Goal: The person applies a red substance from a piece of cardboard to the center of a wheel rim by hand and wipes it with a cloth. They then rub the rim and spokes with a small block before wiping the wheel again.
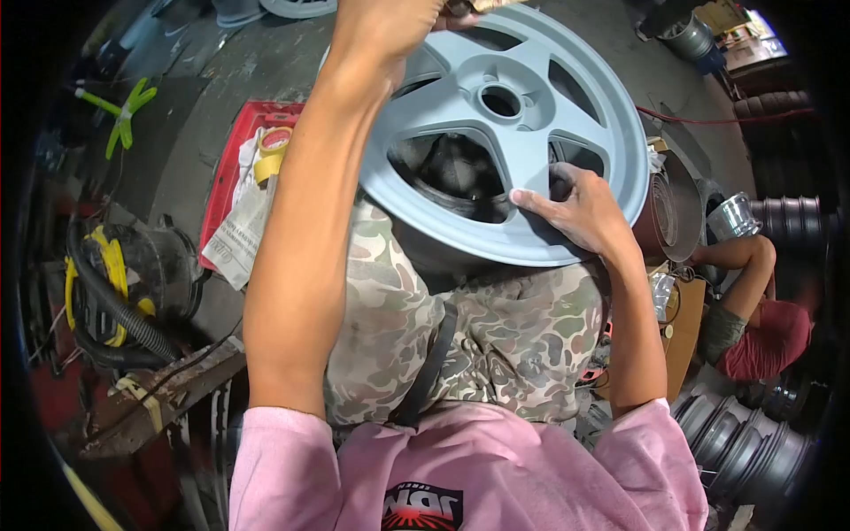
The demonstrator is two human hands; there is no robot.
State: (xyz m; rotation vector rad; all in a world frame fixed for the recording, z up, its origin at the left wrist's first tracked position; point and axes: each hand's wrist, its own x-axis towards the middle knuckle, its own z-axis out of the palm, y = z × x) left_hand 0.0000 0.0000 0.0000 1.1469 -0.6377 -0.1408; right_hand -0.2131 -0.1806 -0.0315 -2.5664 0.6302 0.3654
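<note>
From my head view, I'm seeing the grey-blue wheel (522, 150) lying tilted above the knees of the camouflage trousers (531, 336). I'm judging it stiff and fairly heavy, its matte face possibly dusty and slippery; the spokes and outer lip are offering the best holds. My right hand (584, 208) is pinching 1 spoke, thumb lying across the front, other fingers curling into the opening beside it, forearm angling inward. My left arm is reaching up past the rim; its hand (394, 22) is running out of frame, so I can't tell its finger state.
</note>
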